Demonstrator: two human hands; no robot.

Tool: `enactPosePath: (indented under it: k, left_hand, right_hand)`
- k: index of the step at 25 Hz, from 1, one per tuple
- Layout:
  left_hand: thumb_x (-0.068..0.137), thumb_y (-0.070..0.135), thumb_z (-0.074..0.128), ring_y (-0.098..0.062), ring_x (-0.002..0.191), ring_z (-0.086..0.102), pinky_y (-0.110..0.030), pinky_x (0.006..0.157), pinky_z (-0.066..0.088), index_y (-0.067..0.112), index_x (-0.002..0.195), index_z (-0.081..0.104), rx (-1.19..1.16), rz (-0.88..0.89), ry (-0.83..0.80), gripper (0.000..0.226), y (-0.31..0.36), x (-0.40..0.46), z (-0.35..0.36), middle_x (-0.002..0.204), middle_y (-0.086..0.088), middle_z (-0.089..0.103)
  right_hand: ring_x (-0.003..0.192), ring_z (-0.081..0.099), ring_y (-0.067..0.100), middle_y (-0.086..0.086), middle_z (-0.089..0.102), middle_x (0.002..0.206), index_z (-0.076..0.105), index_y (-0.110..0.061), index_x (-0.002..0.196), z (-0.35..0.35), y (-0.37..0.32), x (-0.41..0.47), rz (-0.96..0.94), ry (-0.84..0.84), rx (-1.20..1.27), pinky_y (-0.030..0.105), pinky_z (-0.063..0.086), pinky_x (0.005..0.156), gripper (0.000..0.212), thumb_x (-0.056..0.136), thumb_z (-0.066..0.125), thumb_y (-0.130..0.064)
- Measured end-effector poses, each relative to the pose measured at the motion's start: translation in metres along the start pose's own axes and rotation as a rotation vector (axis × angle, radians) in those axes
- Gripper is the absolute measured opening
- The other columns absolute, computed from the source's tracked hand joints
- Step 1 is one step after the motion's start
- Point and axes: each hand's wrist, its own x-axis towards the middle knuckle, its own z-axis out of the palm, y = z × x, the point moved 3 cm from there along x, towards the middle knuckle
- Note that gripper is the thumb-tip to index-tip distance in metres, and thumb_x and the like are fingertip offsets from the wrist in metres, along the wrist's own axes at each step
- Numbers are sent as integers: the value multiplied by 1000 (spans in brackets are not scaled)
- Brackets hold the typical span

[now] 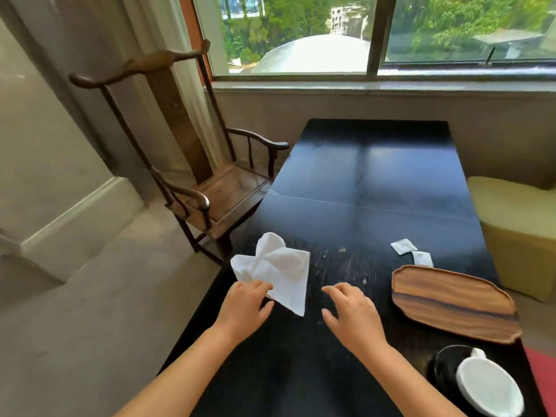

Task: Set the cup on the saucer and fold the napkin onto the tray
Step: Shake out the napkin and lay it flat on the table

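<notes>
1. The white cup (489,386) stands on the dark saucer (445,364) at the near right corner of the table (361,176); its handle points toward the far side, and the saucer's black rim shows to the left of it.
2. The white napkin (276,266) lies crumpled and partly unfolded near the table's left edge, one rounded flap sticking up at the far side and a pointed corner reaching toward the person.
3. The left hand (245,305) holds the napkin at its near left edge, fingers curled onto the paper and the thumb beneath its point.
4. The right hand (350,311) hovers over the bare tabletop just to the right of the napkin, fingers spread and loosely bent, holding nothing and not touching the paper as far as I can tell.
5. The wooden tray (451,302), an oblong dish with a dark grain stripe, lies to the right of the hands, between the cup and two small white packets (412,251); the napkin is well apart from it.
6. The two packets lie side by side just beyond the tray's far rim, one touching the other at a corner.
7. The tabletop is glossy black, with pale scuffs and a few crumbs between the napkin and the tray.
8. A tall-backed wooden armchair (195,176) stands on the floor by the table's left side, and a pale yellow seat (517,230) sits off the right edge.
9. Beyond the far end of the table a wide window (376,34) looks onto green trees.
</notes>
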Motion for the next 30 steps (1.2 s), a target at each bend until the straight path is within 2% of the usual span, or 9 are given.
enactPosePath:
  k: [5, 11, 13, 15, 18, 20, 22, 26, 30]
  left_hand:
    - [89, 31, 56, -13, 118, 52, -36, 111, 28, 23, 130, 51, 29, 90, -67, 42, -88, 4, -14, 131, 4, 55]
    - [79, 19, 68, -27, 129, 43, -45, 108, 33, 22, 139, 39, 82, 271, -129, 67, -131, 45, 6, 141, -9, 44]
    - [62, 12, 78, -31, 123, 52, -46, 97, 44, 22, 133, 48, 133, 420, -141, 78, -128, 65, 23, 135, -13, 52]
    - [49, 10, 82, -31, 118, 56, -44, 87, 50, 22, 122, 57, 182, 479, -179, 79, -129, 90, 45, 130, -14, 57]
    - [35, 14, 86, -28, 106, 64, -36, 72, 58, 21, 86, 71, 265, 505, -260, 54, -137, 122, 71, 116, -12, 67]
    - [43, 8, 81, -28, 92, 68, -35, 63, 59, 15, 66, 70, 246, 571, -262, 27, -141, 136, 78, 98, -10, 71]
    - [62, 6, 71, -26, 82, 66, -35, 62, 57, 12, 64, 68, 138, 565, -292, 6, -141, 143, 70, 82, -5, 70]
    - [82, 19, 58, -23, 71, 62, -31, 75, 48, 11, 70, 66, 129, 509, -280, 16, -135, 160, 26, 72, -3, 66]
    - [85, 17, 59, -21, 69, 59, -32, 69, 47, 10, 74, 62, 16, 474, -296, 14, -124, 181, -44, 73, -4, 66]
  right_hand:
    - [115, 50, 18, -2, 53, 130, 46, -24, 131, 57, -70, 34, 105, -31, -22, 31, 43, 94, 48, 87, 56, -38]
    - [119, 48, 16, -3, 52, 131, 47, -21, 131, 111, -100, 63, 273, -44, 43, 30, 43, 95, 52, 84, 60, -39]
    - [125, 42, 17, -3, 48, 136, 44, -21, 134, 131, -102, 73, 302, -68, 92, 30, 40, 99, 56, 83, 62, -38]
    - [133, 32, 17, -2, 41, 142, 40, -22, 136, 156, -97, 87, 343, -97, 134, 31, 35, 104, 59, 84, 62, -36]
    - [129, 38, 19, -2, 49, 135, 53, -24, 126, 186, -82, 112, 419, -60, 204, 32, 37, 99, 41, 86, 59, -29]
    - [107, 56, 20, 0, 66, 108, 67, -20, 104, 190, -72, 123, 409, -55, 278, 30, 44, 84, 22, 88, 52, -22]
    - [88, 62, 21, 3, 70, 90, 69, -15, 92, 180, -65, 129, 373, -80, 355, 32, 49, 73, 21, 90, 49, -19]
    - [90, 64, 22, 7, 73, 95, 71, -7, 95, 120, -53, 151, 306, -69, 439, 32, 49, 80, 19, 87, 54, -9]
    - [78, 65, 17, 5, 73, 82, 73, -12, 83, 34, -57, 179, 207, -113, 392, 28, 50, 73, 14, 83, 59, -10]
